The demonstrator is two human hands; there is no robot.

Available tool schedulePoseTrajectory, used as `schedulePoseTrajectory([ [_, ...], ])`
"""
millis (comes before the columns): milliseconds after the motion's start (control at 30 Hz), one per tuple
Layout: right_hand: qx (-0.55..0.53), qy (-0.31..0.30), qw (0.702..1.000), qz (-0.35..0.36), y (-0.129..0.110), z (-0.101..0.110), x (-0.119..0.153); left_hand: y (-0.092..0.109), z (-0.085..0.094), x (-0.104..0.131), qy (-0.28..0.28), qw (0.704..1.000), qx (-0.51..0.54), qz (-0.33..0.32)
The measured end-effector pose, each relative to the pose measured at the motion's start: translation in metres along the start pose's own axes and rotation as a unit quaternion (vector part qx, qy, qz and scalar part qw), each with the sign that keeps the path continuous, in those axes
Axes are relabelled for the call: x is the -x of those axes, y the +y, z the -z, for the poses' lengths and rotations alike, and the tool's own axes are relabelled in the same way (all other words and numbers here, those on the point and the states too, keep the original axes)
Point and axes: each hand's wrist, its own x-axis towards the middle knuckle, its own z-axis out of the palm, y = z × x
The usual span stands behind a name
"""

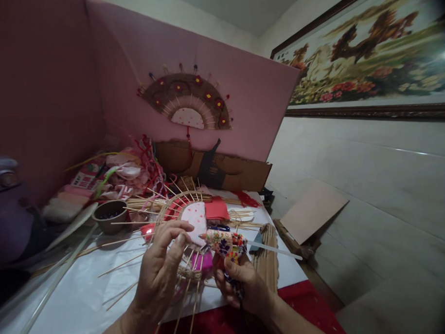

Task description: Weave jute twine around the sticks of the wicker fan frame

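A half-round fan frame of thin sticks woven with twine (160,212) lies on the table, its sticks radiating outward. At its centre is a white half-circle with pink dots (194,217). My left hand (161,262) is over the frame beside this half-circle, fingers bent and thumb apart from the forefinger; I cannot tell whether the fingertips touch it. A flower-patterned glue gun (223,242) is gripped in my right hand (245,282), its nozzle pointing left at the half-circle's lower edge. A pale glue stick (278,249) protrudes from its back.
A grey-brown bowl (110,216) stands at left, near bundled sticks and heaped ribbons (129,166). Red paper (217,208) lies behind the frame, corrugated cardboard (268,261) at right. A finished fan (188,100) hangs on the pink board. Red cloth (305,306) covers the near edge.
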Motion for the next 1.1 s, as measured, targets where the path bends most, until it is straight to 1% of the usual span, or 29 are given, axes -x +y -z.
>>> schedulePoseTrajectory([
  [100,0.007,0.000,1.000,0.002,0.000,0.000,0.000,-0.001,0.001,0.000,-0.008,0.996,-0.062,-0.056],
  [233,0.009,0.004,1.000,0.000,0.001,-0.001,0.000,-0.001,0.002,0.000,-0.015,0.983,-0.113,-0.142],
  [300,0.012,0.003,1.000,-0.003,0.001,0.000,0.000,0.000,0.003,0.000,-0.029,0.977,-0.128,-0.167],
  [400,0.019,0.004,1.000,0.001,0.002,0.000,0.000,0.002,0.004,-0.001,-0.033,0.967,-0.148,-0.204],
  [500,0.015,0.003,1.000,-0.002,0.002,0.000,-0.001,0.000,0.004,-0.003,-0.029,0.960,-0.170,-0.222],
  [600,0.015,-0.001,1.000,0.004,0.002,0.000,-0.001,-0.004,0.005,-0.004,-0.032,0.956,-0.181,-0.228],
  [667,0.019,-0.007,1.000,0.009,0.003,0.001,-0.001,-0.008,0.004,-0.004,-0.032,0.948,-0.203,-0.241],
  [767,0.018,-0.017,1.000,0.008,0.004,0.002,-0.001,-0.010,0.004,-0.003,-0.010,0.928,-0.248,-0.278],
  [900,0.014,-0.039,0.999,0.002,0.006,0.004,-0.001,-0.009,0.004,0.000,0.021,0.896,-0.301,-0.325],
  [1000,0.015,-0.064,0.998,-0.003,0.007,0.006,-0.002,-0.007,0.003,0.001,0.015,0.879,-0.336,-0.339],
  [1033,0.020,-0.071,0.997,-0.003,0.008,0.006,-0.002,-0.006,0.004,0.000,0.008,0.878,-0.339,-0.337],
  [1100,0.039,-0.081,0.996,0.001,0.010,0.007,-0.003,-0.004,0.004,-0.002,0.001,0.889,-0.325,-0.321],
])
